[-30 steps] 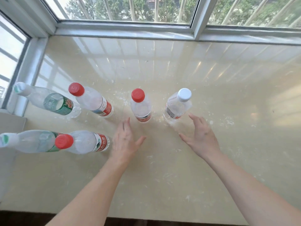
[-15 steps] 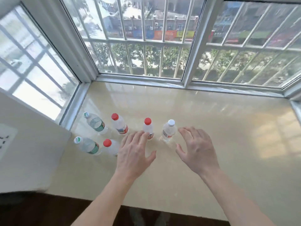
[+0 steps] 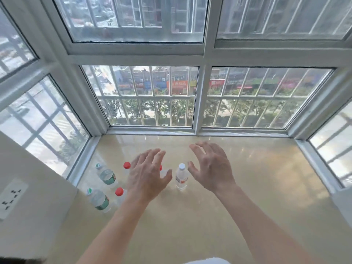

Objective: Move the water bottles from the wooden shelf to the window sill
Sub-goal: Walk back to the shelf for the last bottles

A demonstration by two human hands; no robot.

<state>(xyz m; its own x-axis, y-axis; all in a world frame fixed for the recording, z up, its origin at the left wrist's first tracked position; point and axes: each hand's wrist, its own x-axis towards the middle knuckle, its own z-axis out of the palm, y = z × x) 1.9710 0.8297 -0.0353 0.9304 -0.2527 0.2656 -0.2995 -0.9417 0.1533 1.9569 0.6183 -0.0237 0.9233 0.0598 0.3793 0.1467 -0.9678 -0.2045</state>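
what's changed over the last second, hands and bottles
Both hands drew up and back from the bottles. The left hand now covers most of a red-capped bottle in view, and the right hand hangs beside the white-capped bottle. Both are open and empty, as before. The view tilted up to the window. All six bottles stayed upright in place on the window sill.

Clear water bottles [image 3: 181,177], upright, clustered at left of glossy beige window sill [image 3: 257,187], green, red, white caps

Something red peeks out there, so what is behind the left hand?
A red-capped bottle on the sill: only a cap sliver and clear shoulder show beside the left hand. Its body and label are covered.
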